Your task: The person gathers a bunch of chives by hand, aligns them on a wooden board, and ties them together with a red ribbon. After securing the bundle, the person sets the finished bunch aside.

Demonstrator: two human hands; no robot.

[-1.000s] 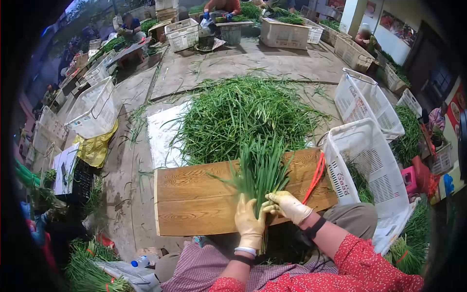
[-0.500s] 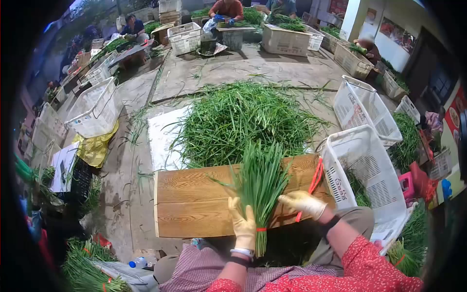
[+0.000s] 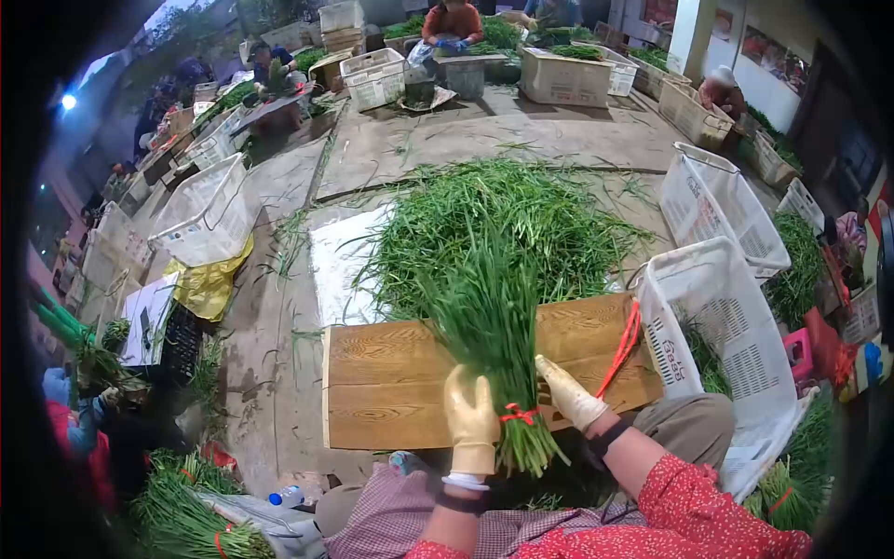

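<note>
A bundle of long green leafy stalks (image 3: 498, 326), bound near its base by a red tie (image 3: 519, 413), leans over the wooden board (image 3: 391, 382), cut ends toward me and to the right. My left hand (image 3: 471, 419), in a pale glove, is at the bundle's left side with thumb and fingers apart. On the other side, my gloved right hand (image 3: 570, 393) has its fingers stretched out against the stalks. Loose red ties (image 3: 622, 345) hang over the board's right part. Behind the board lies a large heap of loose stalks (image 3: 503, 210).
White crates (image 3: 717, 326) (image 3: 722, 205) stand at the right, another crate (image 3: 207, 210) at the left. Tied bundles (image 3: 191, 503) lie at the lower left near a bottle (image 3: 287, 497). Several people work at the back; one person (image 3: 79, 419) is at the left edge.
The bundle has turned, its cut ends now pointing lower right and the tie's knot facing me. My right hand has come in against it. The whole view has shifted slightly.
</note>
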